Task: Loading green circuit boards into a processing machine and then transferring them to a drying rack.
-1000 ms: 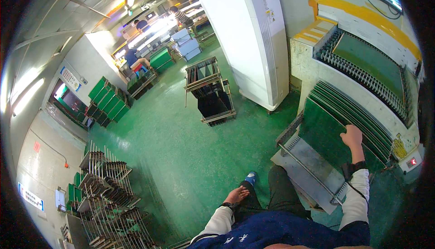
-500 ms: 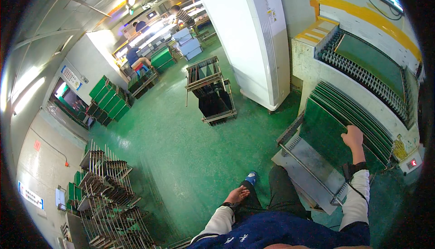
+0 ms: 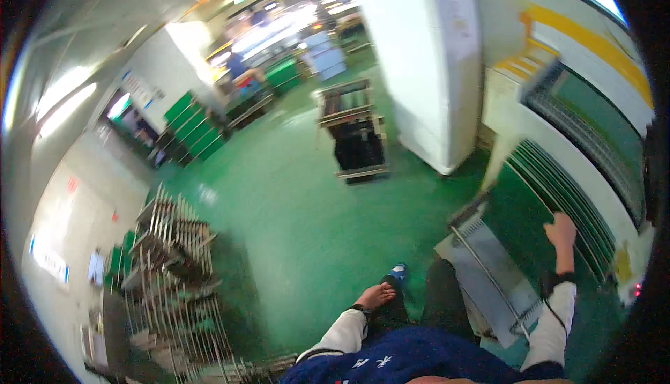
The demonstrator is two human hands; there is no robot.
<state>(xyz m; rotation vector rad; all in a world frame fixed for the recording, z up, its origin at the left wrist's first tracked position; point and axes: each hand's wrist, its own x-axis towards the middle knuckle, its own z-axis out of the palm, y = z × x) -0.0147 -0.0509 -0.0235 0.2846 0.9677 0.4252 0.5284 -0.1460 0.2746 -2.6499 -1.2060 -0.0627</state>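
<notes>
My right hand [image 3: 560, 232] is closed at the edge of a dark green panel [image 3: 518, 206], the front one of a row. Behind it several similar thin panels [image 3: 569, 195] stand close together, leaning in a slotted rack. The rack's metal rod [image 3: 492, 281] runs along the near side, beside a grey plate [image 3: 481, 258]. My left hand [image 3: 377, 295] hovers over my left leg, fingers loosely stretched, holding nothing. Motion blur softens the finger details.
A machine with a roller bed [image 3: 583, 143] stands behind the panels at right. A tall white cabinet [image 3: 429, 70] rises ahead, with a wheeled rack [image 3: 356, 133] beside it. Metal racks [image 3: 174, 272] crowd the left; green crates [image 3: 192, 126] are stacked farther off. People sit at lit benches beyond.
The view has swung to the left, so the surroundings sit farther right in the picture and look blurred. My right hand stays at the panel's edge; my left hand still hovers over the leg.
</notes>
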